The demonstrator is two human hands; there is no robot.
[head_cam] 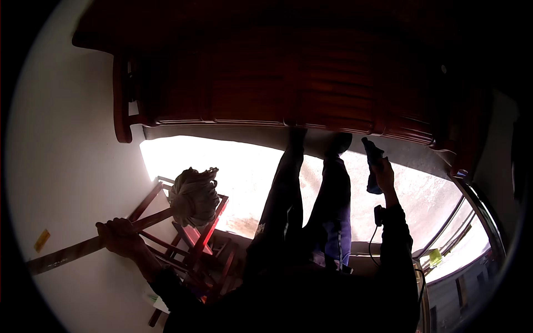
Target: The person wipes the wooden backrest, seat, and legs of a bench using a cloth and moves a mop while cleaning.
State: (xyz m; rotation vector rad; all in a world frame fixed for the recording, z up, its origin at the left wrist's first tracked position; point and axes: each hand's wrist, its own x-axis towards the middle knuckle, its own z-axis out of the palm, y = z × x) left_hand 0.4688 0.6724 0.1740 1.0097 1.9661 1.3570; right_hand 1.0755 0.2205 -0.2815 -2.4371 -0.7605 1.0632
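Note:
My left hand (120, 238) is closed around the wooden handle (68, 253) of a mop. The mop's greyish cloth head (193, 197) is raised at the handle's far end, in line with a red wooden chair or stool frame below it. On the other side, my right hand (384, 177) grips a dark cloth (374, 160), bunched at the top and hanging loose below. Shadow hides the fingers of this hand in part. A small dark device with a cable (378, 215) sits at my right wrist.
A dark red wooden bench (291, 91) with slatted panels spans the way before my feet. Red wooden stools or chairs (204, 233) stand at my left against a white wall (62, 145). Sunlight glares on the floor (241, 175). A doorway edge (485, 212) curves at the right.

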